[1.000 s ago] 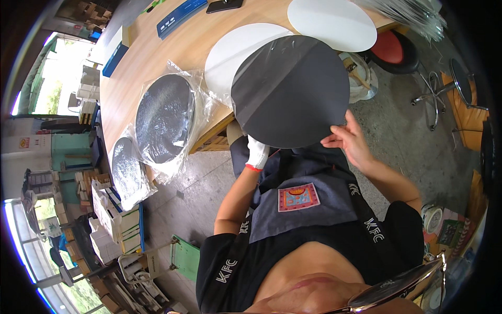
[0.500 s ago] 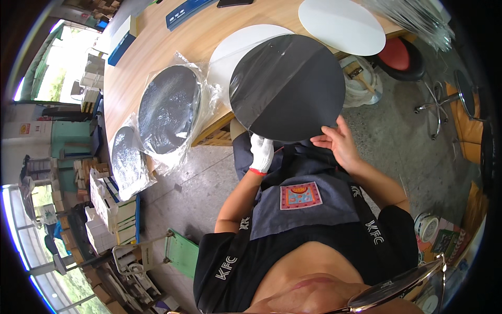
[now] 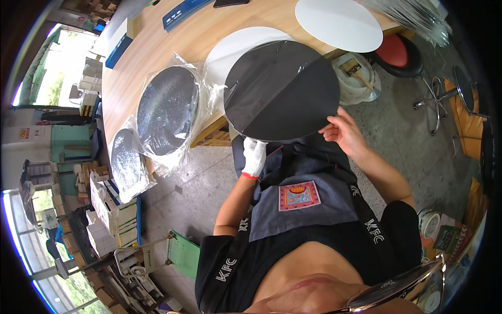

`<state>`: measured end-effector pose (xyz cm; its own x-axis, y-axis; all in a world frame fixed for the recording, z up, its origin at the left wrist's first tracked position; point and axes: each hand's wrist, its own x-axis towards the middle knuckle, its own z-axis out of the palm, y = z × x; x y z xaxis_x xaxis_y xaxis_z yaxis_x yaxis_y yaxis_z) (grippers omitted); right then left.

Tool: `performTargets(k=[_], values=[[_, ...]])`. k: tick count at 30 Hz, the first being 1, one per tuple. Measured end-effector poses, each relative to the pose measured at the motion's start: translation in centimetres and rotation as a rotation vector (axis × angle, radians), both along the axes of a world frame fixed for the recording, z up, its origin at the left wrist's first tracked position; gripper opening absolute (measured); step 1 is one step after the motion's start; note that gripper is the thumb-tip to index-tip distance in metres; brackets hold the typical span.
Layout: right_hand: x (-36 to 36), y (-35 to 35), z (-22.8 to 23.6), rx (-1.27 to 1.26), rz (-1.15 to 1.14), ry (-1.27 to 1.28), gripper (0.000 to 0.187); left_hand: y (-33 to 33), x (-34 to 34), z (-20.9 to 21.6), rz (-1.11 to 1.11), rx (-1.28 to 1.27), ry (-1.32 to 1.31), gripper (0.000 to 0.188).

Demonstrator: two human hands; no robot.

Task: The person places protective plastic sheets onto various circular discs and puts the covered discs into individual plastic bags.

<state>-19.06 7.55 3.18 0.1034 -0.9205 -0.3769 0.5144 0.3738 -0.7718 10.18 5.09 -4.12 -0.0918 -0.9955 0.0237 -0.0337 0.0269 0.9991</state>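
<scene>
Wooden table and grey floor show behind the held black disc.

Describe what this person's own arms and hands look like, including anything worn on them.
The left hand wears a white fabric glove with a red cuff edge; the right hand is bare. Short black fabric sleeves end above bare forearms.
</scene>
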Motion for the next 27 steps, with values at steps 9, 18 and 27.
performTargets(k=[9, 18, 27], values=[[2.4, 3.9, 4.1, 0.146, 0.069, -0.176, 0.019, 0.1, -0.2, -3.5, 0.005, 0.071, 0.109, 0.035], [3.6, 0.2, 1.8, -0.140, -0.032, 0.052, 0.039, -1.8, 0.2, 9.3, -0.709, 0.476, -0.483, 0.030], [8.1, -1.6, 3.3, -0.682, -0.123, 0.985, 0.043, -8.1, -6.6, 20.5, -0.444, -0.603, -0.911, 0.075]])
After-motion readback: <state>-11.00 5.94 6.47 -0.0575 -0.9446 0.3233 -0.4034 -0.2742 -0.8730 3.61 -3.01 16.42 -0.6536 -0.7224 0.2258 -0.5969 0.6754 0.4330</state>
